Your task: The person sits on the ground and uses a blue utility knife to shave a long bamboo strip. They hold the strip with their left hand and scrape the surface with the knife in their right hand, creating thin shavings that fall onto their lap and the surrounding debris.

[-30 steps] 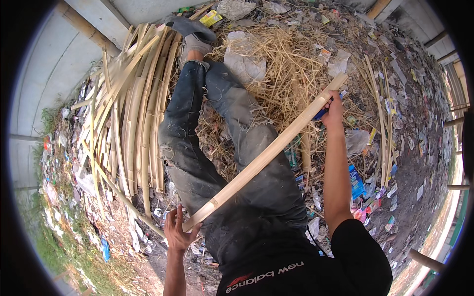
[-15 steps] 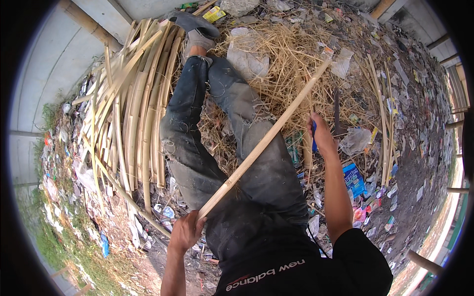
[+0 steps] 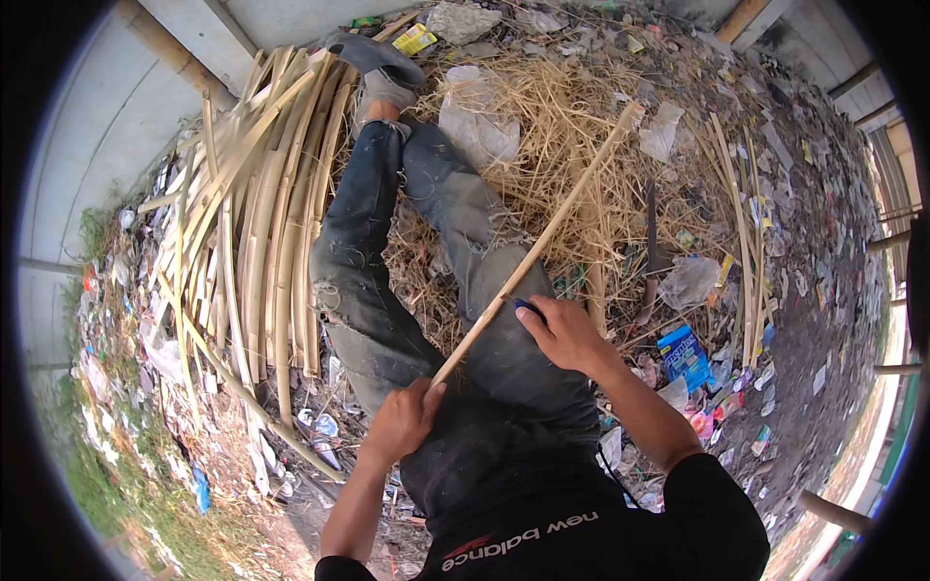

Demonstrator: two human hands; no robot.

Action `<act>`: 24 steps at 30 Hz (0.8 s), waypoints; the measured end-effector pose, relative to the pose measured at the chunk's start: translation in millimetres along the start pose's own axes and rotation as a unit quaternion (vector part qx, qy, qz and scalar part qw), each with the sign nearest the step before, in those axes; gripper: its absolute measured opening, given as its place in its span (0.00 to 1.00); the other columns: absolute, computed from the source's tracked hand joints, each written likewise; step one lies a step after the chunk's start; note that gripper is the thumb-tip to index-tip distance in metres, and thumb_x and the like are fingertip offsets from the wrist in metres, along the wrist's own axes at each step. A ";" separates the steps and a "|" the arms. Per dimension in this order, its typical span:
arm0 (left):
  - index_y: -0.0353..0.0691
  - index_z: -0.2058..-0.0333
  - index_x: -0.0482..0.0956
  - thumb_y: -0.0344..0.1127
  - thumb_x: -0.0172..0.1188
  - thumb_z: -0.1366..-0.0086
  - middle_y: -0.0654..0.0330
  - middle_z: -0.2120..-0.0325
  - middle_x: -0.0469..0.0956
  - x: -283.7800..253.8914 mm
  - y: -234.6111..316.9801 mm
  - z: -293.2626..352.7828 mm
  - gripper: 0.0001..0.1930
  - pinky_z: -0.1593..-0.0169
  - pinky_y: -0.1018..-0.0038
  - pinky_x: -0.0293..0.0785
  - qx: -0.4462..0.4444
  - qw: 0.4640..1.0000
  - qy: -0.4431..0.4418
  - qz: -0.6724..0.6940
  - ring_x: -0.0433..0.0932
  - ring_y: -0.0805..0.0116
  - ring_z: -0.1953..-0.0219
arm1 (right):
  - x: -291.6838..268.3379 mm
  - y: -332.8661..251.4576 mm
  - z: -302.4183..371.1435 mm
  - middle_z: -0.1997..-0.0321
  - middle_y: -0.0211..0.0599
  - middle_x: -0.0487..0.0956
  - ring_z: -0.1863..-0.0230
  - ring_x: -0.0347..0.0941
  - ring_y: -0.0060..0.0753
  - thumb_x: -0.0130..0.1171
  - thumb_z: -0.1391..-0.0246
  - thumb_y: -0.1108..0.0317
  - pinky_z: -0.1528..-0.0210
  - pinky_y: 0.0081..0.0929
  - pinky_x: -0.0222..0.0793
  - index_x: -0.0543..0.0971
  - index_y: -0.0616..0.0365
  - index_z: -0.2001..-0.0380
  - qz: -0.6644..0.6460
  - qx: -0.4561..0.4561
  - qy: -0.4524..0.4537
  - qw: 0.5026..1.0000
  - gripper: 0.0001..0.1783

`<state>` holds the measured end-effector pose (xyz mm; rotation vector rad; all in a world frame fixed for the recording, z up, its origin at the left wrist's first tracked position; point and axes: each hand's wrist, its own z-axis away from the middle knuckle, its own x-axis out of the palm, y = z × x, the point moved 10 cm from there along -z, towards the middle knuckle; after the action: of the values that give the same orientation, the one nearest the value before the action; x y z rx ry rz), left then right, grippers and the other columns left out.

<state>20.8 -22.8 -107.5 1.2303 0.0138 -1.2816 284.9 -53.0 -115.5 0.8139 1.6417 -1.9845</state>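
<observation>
A long pale bamboo strip (image 3: 550, 235) slants over my lap from lower left to upper right. My left hand (image 3: 400, 424) is closed round its near end, by my waist. Above my right thigh, my right hand (image 3: 570, 334) grips a small blue-handled knife (image 3: 526, 306). The knife lies against the strip's right side near the middle; most of its blade is hidden. The far end of the strip reaches over a heap of thin bamboo shavings (image 3: 552, 126).
At the left lies a large pile of bamboo strips (image 3: 262, 252). A dark flat blade-like bar (image 3: 651, 242) rests right of the shavings. A few strips (image 3: 741, 232) lie farther right. Litter, including a blue packet (image 3: 685, 356), covers the ground. A pale wall (image 3: 107, 116) stands far left.
My right hand has come left and nearer with the knife, onto the strip. The left hand has shifted slightly right, and the strip now shows a narrower face.
</observation>
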 end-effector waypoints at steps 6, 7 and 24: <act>0.32 0.64 0.77 0.44 0.54 0.21 0.35 0.77 0.78 8.1 10.6 -19.3 0.18 0.63 0.40 0.72 0.020 1.000 0.017 0.001 0.78 0.27 0.68 | 16.7 -4.9 -1.7 0.77 0.60 0.81 0.70 0.81 0.67 0.52 0.27 0.50 0.65 0.58 0.75 0.81 0.66 0.67 0.078 0.012 -0.043 0.996 0.27; 0.32 0.64 0.76 0.44 0.54 0.21 0.35 0.77 0.78 9.1 9.6 -21.2 0.18 0.63 0.40 0.72 0.020 1.000 0.019 -0.004 0.78 0.27 0.68 | 17.0 -5.5 -1.9 0.77 0.60 0.81 0.71 0.80 0.67 0.52 0.27 0.49 0.66 0.58 0.75 0.81 0.66 0.67 0.081 0.011 -0.043 0.996 0.27; 0.32 0.53 0.72 0.37 0.56 0.23 0.34 0.80 0.78 -15.6 -32.1 62.1 0.12 0.71 0.40 0.72 0.048 0.997 0.011 -0.052 0.79 0.26 0.73 | 30.4 -14.7 -14.9 0.78 0.55 0.80 0.72 0.79 0.67 0.55 0.29 0.44 0.66 0.59 0.72 0.80 0.62 0.65 0.083 -0.001 -0.015 0.996 0.28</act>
<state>-44.7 -47.8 -93.3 1.3400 0.0337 -1.3718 255.4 -34.4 -127.4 0.8845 1.5070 -1.8710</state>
